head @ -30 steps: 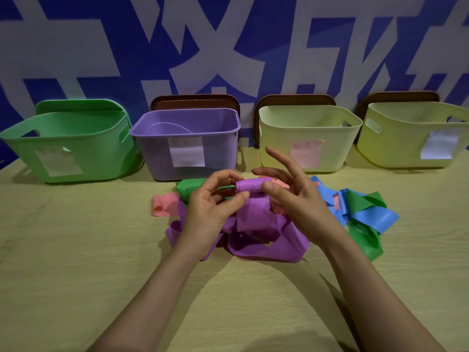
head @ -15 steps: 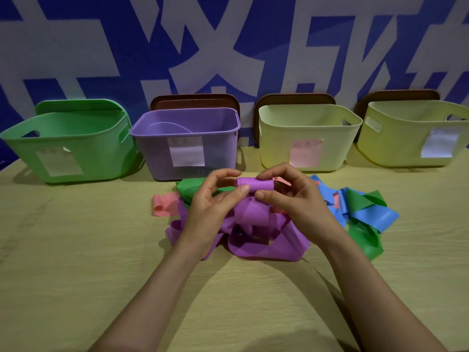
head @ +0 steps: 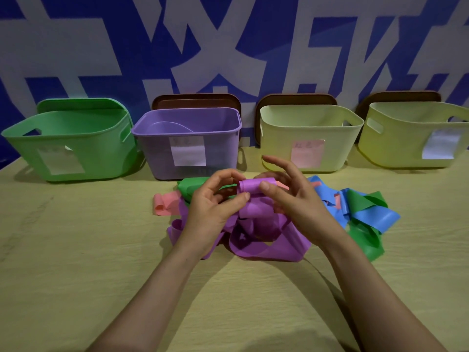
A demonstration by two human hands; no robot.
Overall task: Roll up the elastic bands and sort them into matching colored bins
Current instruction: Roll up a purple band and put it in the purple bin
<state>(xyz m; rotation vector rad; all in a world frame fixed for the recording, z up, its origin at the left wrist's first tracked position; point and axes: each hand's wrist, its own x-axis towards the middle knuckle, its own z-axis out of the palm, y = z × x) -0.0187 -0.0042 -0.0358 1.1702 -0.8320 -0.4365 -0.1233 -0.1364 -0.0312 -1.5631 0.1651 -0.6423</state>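
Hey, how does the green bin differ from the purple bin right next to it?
The green bin has rounded walls, a dipping rim and cut-out handle slots; the purple bin is boxier, with a straight rim. A green lid stands behind the green bin, a brown lid behind the purple bin. Both are open plastic bins at the back of the table.

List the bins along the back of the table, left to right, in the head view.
green bin → purple bin → pale yellow bin with a pink label → yellow-green bin with a white label
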